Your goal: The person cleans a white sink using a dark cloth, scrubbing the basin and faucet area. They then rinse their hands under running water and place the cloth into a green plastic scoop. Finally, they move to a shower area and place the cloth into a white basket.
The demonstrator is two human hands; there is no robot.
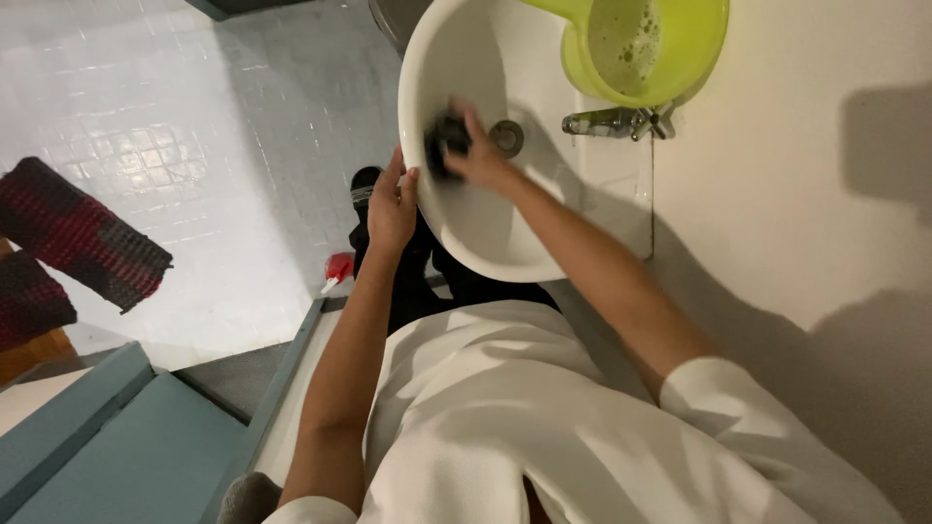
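Observation:
A white wash basin (456, 58) is fixed to a white wall. My right hand (478, 155) reaches into the bowl and is closed around a dark scrubbing pad (447, 141), pressing it against the inner wall close to the metal drain (507, 137). My left hand (392, 206) rests on the basin's front rim, fingers together against its edge. A yellow-green plastic jug (646, 44) with foamy liquid inside sits on the basin's far side, above the chrome tap (616, 122).
The floor is pale tile (175, 116). A small red spray bottle (338, 269) stands on it by my feet. A dark red and black knitted cloth (78, 233) lies at the left. A blue-grey door frame (116, 437) fills the lower left.

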